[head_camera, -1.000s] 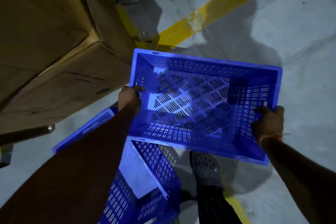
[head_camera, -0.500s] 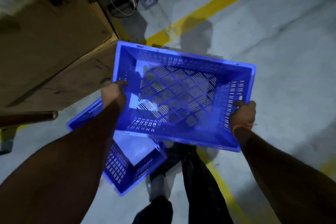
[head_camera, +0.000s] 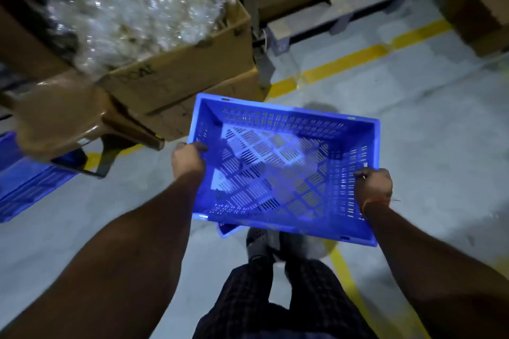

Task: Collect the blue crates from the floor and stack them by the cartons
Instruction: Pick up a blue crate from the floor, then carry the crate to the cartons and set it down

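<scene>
Item: blue crate (head_camera: 278,168), perforated, empty, open side up, carried clear of the floor (head_camera: 413,118). We hold it at both short ends. Our left hand (head_camera: 188,160) grips the left rim, fingers curled over the edge into the crate. Our right hand (head_camera: 373,186) grips the right rim the same way, fingertips (head_camera: 360,173) hooked over the wall; an orange thread (head_camera: 377,202) circles that wrist.

Beyond the left fingers: stacked cartons (head_camera: 176,82), the top one open and filled with clear plastic wrap (head_camera: 137,5). A brown stool (head_camera: 63,118) lies tipped, left of the left fingers. Further left, a second blue crate (head_camera: 24,187) sits on the floor. Beyond the right fingers: a yellow floor line (head_camera: 344,62) and a pallet (head_camera: 358,0). Below the crate: our foot in a grey clog (head_camera: 259,242).
</scene>
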A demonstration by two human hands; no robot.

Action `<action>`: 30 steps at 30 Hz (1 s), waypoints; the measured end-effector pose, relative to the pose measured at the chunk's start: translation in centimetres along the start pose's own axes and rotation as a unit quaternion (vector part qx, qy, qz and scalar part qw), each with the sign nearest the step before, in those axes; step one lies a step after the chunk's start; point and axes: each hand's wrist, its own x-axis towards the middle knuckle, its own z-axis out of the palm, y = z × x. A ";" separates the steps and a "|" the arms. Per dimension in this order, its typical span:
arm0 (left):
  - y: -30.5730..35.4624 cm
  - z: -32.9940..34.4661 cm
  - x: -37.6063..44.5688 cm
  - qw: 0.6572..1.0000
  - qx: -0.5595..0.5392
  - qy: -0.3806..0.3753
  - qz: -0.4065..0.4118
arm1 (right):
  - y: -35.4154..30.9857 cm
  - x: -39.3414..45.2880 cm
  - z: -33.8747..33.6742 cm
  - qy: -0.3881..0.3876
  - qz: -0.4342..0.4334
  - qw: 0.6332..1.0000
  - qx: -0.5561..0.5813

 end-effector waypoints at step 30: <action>-43.7 -9.6 -37.0 0.860 -0.181 0.210 -0.428 | -25.6 -32.9 9.9 -0.256 -0.430 0.860 -0.100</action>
